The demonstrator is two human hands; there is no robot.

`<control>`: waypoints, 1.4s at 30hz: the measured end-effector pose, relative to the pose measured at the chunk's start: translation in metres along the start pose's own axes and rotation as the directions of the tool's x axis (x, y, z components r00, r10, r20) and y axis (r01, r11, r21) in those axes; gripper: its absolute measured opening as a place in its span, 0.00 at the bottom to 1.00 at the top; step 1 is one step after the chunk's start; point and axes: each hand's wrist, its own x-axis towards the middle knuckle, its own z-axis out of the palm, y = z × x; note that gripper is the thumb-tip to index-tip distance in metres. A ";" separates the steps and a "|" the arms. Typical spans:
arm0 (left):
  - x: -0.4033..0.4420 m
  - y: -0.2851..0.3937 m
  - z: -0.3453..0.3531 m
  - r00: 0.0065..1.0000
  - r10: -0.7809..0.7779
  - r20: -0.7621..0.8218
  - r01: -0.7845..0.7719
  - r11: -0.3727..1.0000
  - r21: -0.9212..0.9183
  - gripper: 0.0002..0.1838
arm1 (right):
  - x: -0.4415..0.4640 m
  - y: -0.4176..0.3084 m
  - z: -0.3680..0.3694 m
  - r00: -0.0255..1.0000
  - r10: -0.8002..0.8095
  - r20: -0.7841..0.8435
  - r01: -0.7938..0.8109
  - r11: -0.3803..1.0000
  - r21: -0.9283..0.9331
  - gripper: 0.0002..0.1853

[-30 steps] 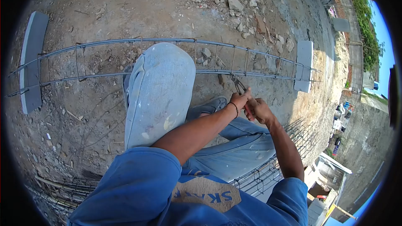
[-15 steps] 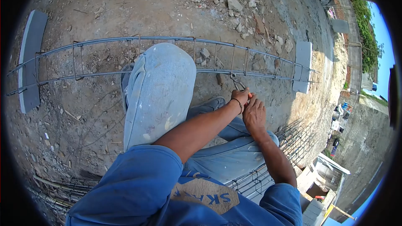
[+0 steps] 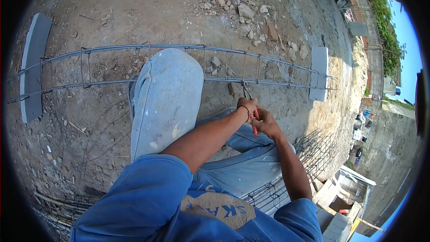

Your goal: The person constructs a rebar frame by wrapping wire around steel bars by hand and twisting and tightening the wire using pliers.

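Note:
Steel tying pincers [image 3: 247, 92] with red handles reach away from me, their jaws at the near bar of a rebar cage [image 3: 215, 79] where a stirrup meets it. My left hand [image 3: 246, 105], with a dark band at the wrist, is closed around the pincers just below the jaws. Close beside it, my right hand [image 3: 268, 124] is closed with bent fingers at the red handles. Any wire in the jaws is too small to make out.
Two grey blocks, one on the left [image 3: 36, 62] and one on the right [image 3: 319, 74], bear the cage's ends. My bent knee [image 3: 172, 94] rises against the cage. Rubble [image 3: 245, 11] lies beyond. More rebar cages [image 3: 313, 152] lie at the right and behind me.
Both hands and the pincers have shifted slightly left. The pincers now point more straight away from me, and more of the red handles shows. The right hand has turned and moved lower along them.

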 end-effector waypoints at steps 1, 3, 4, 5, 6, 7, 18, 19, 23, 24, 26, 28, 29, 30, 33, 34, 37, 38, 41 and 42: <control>0.000 -0.003 0.000 0.997 0.007 -0.082 0.002 0.994 0.112 0.21 | -0.001 -0.004 0.011 0.960 -0.245 -0.139 0.164 0.888 -0.430 0.19; 0.003 -0.005 -0.006 0.996 0.090 0.025 -0.093 0.942 0.323 0.21 | 0.007 0.001 0.027 0.946 -0.236 -0.221 0.088 0.846 -0.526 0.18; 0.006 -0.008 -0.003 0.989 0.148 -0.010 -0.131 0.904 0.407 0.21 | 0.010 0.005 0.034 0.924 -0.231 -0.305 0.000 0.796 -0.605 0.17; 0.010 -0.009 -0.001 0.977 0.211 -0.039 -0.166 0.858 0.487 0.21 | 0.011 0.009 0.036 0.892 -0.236 -0.385 -0.094 0.737 -0.669 0.16; -0.034 0.020 -0.001 0.962 0.266 -0.063 -0.169 0.762 0.625 0.23 | 0.013 0.000 0.030 0.969 0.223 -0.104 -0.214 0.973 0.088 0.13; -0.017 0.015 0.000 0.959 0.275 -0.063 -0.177 0.760 0.625 0.23 | 0.018 0.009 0.032 0.971 0.214 -0.106 -0.205 0.975 0.086 0.13; -0.069 0.055 -0.045 0.937 0.275 0.215 -0.349 0.724 0.595 0.31 | 0.017 -0.016 0.084 0.972 0.021 -0.236 0.167 0.645 0.746 0.12; -0.069 0.052 -0.054 0.915 0.352 0.198 -0.404 0.815 0.416 0.28 | 0.018 -0.023 0.086 0.960 0.023 -0.280 0.187 0.691 0.698 0.12; -0.085 0.063 -0.107 0.779 0.621 -0.086 -0.425 0.625 0.655 0.20 | 0.033 -0.043 0.103 0.969 -0.016 -0.247 0.178 0.739 0.650 0.11; -0.094 0.066 -0.121 0.689 0.718 -0.099 -0.397 0.488 0.777 0.18 | 0.039 -0.048 0.111 0.957 -0.035 -0.289 0.214 0.759 0.616 0.13; -0.111 0.072 -0.144 0.583 0.804 -0.117 -0.302 0.349 0.887 0.11 | 0.050 -0.053 0.119 0.910 -0.176 -0.375 0.301 0.902 0.309 0.14; -0.118 0.077 -0.169 0.584 0.802 -0.120 -0.341 0.378 0.861 0.12 | 0.046 -0.073 0.130 0.842 -0.339 -0.420 0.354 0.934 -0.046 0.15; -0.119 0.078 -0.181 0.600 0.791 -0.120 -0.389 0.420 0.820 0.12 | 0.035 -0.086 0.134 0.772 -0.470 -0.428 0.384 0.881 -0.275 0.14; -0.119 0.078 -0.192 0.591 0.798 -0.120 -0.388 0.411 0.825 0.12 | 0.025 -0.098 0.138 0.696 -0.594 -0.403 0.383 0.782 -0.492 0.14; -0.122 0.082 -0.231 0.716 0.684 -0.142 -0.352 0.528 0.773 0.11 | 0.019 -0.116 0.145 0.715 -0.615 -0.331 0.370 0.735 -0.568 0.11; -0.122 0.082 -0.245 0.734 0.666 -0.134 -0.334 0.525 0.782 0.11 | 0.032 -0.112 0.144 0.708 -0.631 -0.317 0.391 0.725 -0.567 0.11; -0.163 0.090 -0.263 0.724 0.675 -0.144 -0.288 0.485 0.826 0.12 | 0.065 -0.105 0.145 0.933 -0.327 -0.150 0.199 0.817 -0.541 0.09; -0.181 0.095 -0.263 0.712 0.686 -0.148 -0.253 0.448 0.858 0.12 | 0.057 -0.112 0.146 0.967 -0.207 -0.149 0.151 0.935 -0.319 0.08; -0.196 0.108 -0.274 0.569 0.808 -0.156 -0.327 0.396 0.858 0.10 | 0.021 -0.140 0.152 0.991 -0.114 -0.071 0.124 0.979 0.164 0.07; -0.217 0.114 -0.265 0.542 0.802 -0.250 -0.287 0.456 0.842 0.11 | 0.008 -0.152 0.155 0.989 -0.143 -0.037 0.145 0.904 0.403 0.07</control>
